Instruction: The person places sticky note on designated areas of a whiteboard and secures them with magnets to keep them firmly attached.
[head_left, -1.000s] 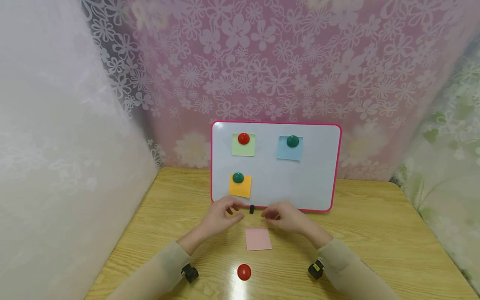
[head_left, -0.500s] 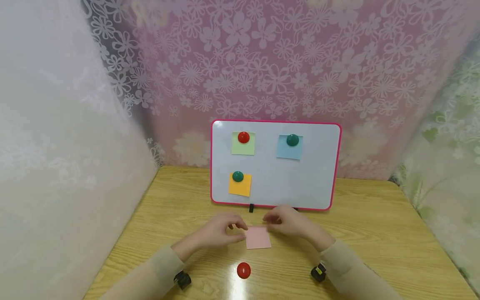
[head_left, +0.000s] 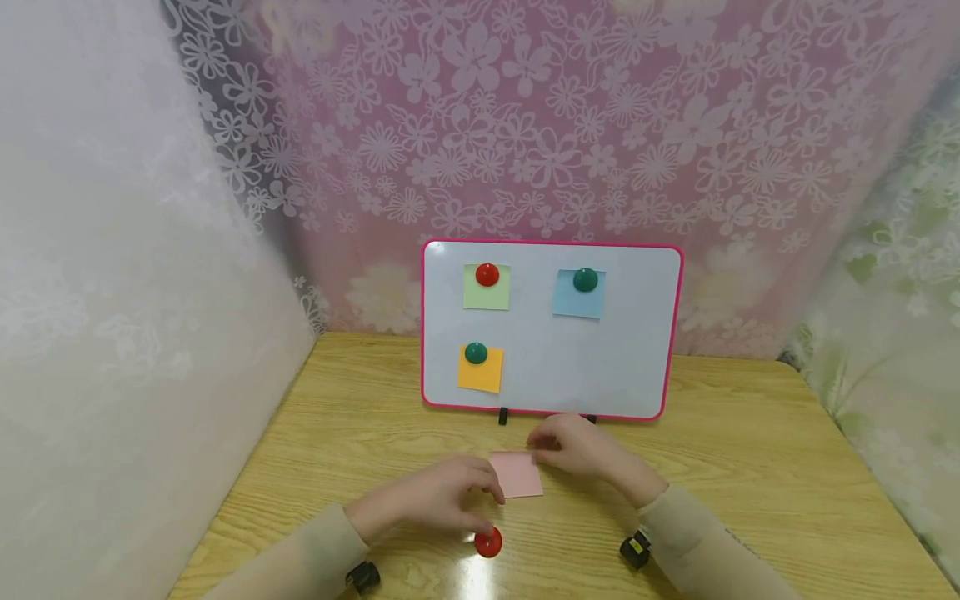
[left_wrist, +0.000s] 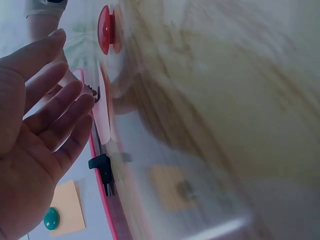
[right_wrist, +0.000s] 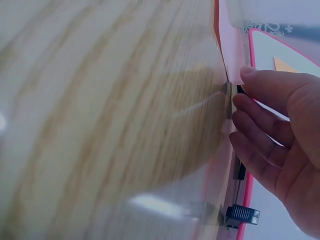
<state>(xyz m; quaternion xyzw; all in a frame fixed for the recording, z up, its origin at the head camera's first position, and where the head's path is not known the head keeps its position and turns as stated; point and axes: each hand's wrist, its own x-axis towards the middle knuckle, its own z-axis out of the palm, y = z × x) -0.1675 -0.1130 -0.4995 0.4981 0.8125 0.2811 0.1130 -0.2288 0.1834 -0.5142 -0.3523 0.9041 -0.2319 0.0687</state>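
My left hand (head_left: 442,496) hovers over the table with loosely bent fingers, its thumb above a round red magnet (head_left: 488,546). In the left wrist view a gap shows between the fingers and this red magnet (left_wrist: 104,30), which sits on the tabletop. A pink sticky note (head_left: 522,477) lies on the table between the hands. My right hand (head_left: 581,446) is by the note's far right corner, fingers relaxed. Seen from the right wrist, the thumb is close to the edge of the pink note (right_wrist: 233,45); whether it touches is unclear.
Behind the hands a pink-framed whiteboard (head_left: 555,375) stands on black feet (head_left: 503,417). It carries a green note (head_left: 486,298) under a red magnet, and a blue note (head_left: 577,306) and an orange note (head_left: 483,379) under green magnets. Patterned cloth (head_left: 525,125) surrounds the wooden table (head_left: 360,417).
My left hand has come back from the whiteboard's lower edge, past the pink note's left side, to the red magnet. The right hand has stayed nearly still by the note.
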